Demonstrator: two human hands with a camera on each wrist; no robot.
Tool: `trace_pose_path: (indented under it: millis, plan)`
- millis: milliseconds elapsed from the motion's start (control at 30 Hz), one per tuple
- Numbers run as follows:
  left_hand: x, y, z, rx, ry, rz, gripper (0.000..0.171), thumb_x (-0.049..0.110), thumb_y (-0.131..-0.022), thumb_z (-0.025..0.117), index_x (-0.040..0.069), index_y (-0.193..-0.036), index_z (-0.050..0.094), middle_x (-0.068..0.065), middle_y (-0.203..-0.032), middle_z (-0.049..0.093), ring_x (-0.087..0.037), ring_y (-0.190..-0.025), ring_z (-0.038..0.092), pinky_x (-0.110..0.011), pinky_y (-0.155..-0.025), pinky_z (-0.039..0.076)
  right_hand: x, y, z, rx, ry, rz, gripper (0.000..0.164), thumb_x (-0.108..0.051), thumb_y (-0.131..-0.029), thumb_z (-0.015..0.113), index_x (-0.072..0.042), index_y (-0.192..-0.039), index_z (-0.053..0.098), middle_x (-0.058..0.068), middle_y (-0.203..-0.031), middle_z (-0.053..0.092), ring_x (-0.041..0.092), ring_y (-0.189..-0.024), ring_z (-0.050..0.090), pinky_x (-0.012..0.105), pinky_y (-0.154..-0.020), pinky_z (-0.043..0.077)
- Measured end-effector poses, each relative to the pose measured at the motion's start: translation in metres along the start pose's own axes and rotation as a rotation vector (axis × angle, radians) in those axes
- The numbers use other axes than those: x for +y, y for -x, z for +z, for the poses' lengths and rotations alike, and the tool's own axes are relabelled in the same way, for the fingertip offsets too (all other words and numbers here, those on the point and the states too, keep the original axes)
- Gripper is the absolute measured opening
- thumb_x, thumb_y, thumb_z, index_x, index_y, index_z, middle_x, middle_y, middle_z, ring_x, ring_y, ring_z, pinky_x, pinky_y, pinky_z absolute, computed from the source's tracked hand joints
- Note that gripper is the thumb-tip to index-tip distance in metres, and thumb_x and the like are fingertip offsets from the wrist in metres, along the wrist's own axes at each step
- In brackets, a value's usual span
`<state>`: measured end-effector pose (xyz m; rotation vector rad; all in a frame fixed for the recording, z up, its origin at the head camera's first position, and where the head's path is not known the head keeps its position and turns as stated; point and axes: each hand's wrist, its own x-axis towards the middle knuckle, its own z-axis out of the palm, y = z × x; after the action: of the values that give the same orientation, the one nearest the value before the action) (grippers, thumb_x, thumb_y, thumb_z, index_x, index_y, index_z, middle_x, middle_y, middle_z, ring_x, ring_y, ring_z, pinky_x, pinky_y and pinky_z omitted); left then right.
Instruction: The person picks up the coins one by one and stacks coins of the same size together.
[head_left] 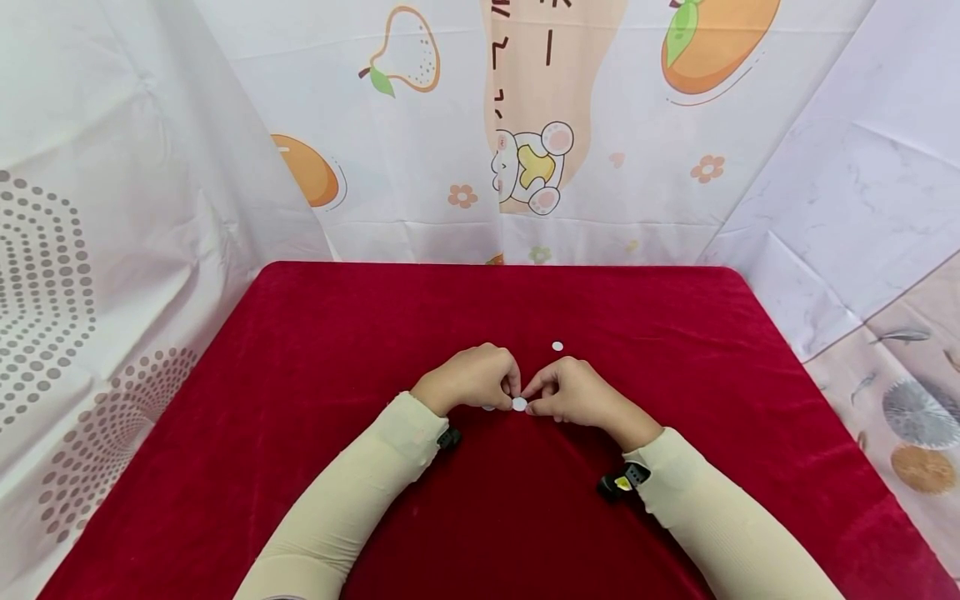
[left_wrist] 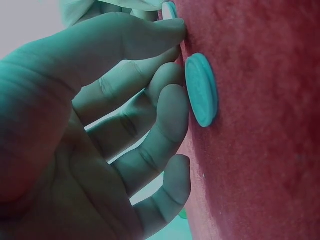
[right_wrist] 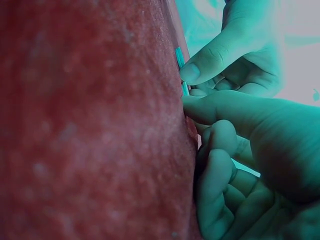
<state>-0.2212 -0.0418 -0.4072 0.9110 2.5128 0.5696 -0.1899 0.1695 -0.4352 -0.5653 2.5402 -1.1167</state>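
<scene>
A small white disc (head_left: 519, 404) lies on the red cloth between my two hands. My left hand (head_left: 477, 377) grips its left edge with thumb and index finger, while the other fingers curl loosely in the left wrist view. From the opposite side, my right hand (head_left: 576, 393) pinches the right edge between thumb and index finger. In the right wrist view, the disc (right_wrist: 185, 89) shows as a thin strip between the two thumbs. A second white disc (left_wrist: 201, 90), with a stepped rim, rests beside the left fingers, mostly covered by that hand in the head view.
A third white disc (head_left: 557, 346) lies farther back, beyond the right hand. Red velvety cloth (head_left: 360, 333) covers the table. Printed white curtains (head_left: 420, 167) hang behind it and along both sides. Dark wrist devices (head_left: 613, 486) are strapped at both cuffs.
</scene>
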Motion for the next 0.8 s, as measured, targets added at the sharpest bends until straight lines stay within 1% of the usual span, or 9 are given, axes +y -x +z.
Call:
trace_pose_path:
  millis: [333, 500, 667, 800]
  plan:
    - [-0.0023, 0.0003, 0.0000, -0.016, 0.063, -0.012, 0.010, 0.007, -0.084, 0.080, 0.017, -0.084, 0.079, 0.008, -0.074, 0.072, -0.010, -0.060, 0.067, -0.025, -0.060, 0.057, -0.0014, 0.0000, -0.0003, -0.007, 0.004, 0.015, 0.016, -0.013, -0.084, 0.085, -0.023, -0.096, 0.082, -0.003, -0.057, 0.064, 0.012, -0.047, 0.057, 0.027, -0.047, 0.048]
    - [-0.0031, 0.0013, -0.0002, -0.015, 0.067, -0.004, 0.012, 0.006, -0.083, 0.080, 0.018, -0.083, 0.078, 0.008, -0.074, 0.071, -0.010, -0.060, 0.067, -0.025, -0.059, 0.057, -0.0028, 0.0006, -0.0005, -0.009, 0.015, 0.002, 0.015, -0.011, -0.085, 0.084, -0.021, -0.095, 0.081, -0.004, -0.057, 0.063, 0.012, -0.047, 0.058, 0.028, -0.048, 0.048]
    - [-0.0030, 0.0017, -0.0009, -0.017, 0.070, -0.005, 0.012, 0.006, -0.084, 0.081, 0.017, -0.083, 0.078, 0.008, -0.073, 0.072, -0.010, -0.060, 0.067, -0.025, -0.060, 0.057, -0.0024, 0.0010, -0.0032, 0.017, 0.044, -0.021, 0.012, -0.011, -0.085, 0.083, -0.019, -0.094, 0.081, -0.003, -0.059, 0.063, 0.012, -0.048, 0.058, 0.028, -0.050, 0.049]
    - [-0.0038, 0.0018, -0.0006, -0.021, 0.071, -0.007, 0.011, 0.006, -0.084, 0.081, 0.017, -0.083, 0.078, 0.008, -0.073, 0.071, -0.010, -0.061, 0.067, -0.025, -0.061, 0.057, -0.0001, 0.0007, -0.0060, 0.043, 0.066, -0.021, 0.011, -0.013, -0.086, 0.083, -0.019, -0.095, 0.081, -0.003, -0.059, 0.062, 0.012, -0.050, 0.058, 0.027, -0.054, 0.049]
